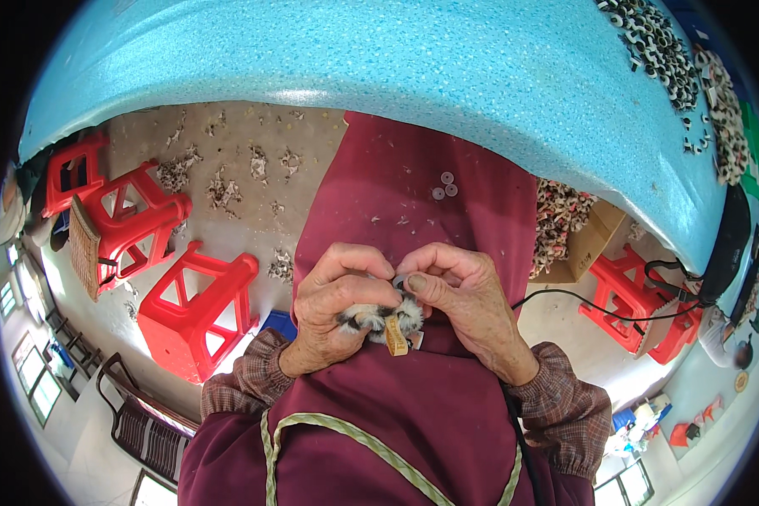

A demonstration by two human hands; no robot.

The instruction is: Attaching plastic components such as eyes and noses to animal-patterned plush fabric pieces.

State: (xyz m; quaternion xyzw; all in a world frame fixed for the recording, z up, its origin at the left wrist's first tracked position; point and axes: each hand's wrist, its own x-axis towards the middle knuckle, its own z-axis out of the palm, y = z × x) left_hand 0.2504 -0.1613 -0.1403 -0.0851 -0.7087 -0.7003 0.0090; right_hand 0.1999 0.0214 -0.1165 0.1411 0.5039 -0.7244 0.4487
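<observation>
Over my lap, my left hand (336,302) is closed around a small furry plush piece (371,319) in black and white. A yellow tag (396,336) hangs from it toward me, with a bit of white label beside it. Thumb and forefinger of my right hand (468,299) pinch a small greyish disc (399,282) against the top of the plush, close to my left fingertips. Much of that disc is hidden by the fingers. Farther out on the maroon apron (379,194) lie three translucent plastic discs (449,185).
A blue speckled tabletop (329,59) curves across the far side. Black-and-white small parts (654,46) and plush pieces (721,118) are piled at its right. Below stands a cardboard box (590,240) of furry pieces. Red stools (198,312) flank me; scraps (223,190) litter the floor.
</observation>
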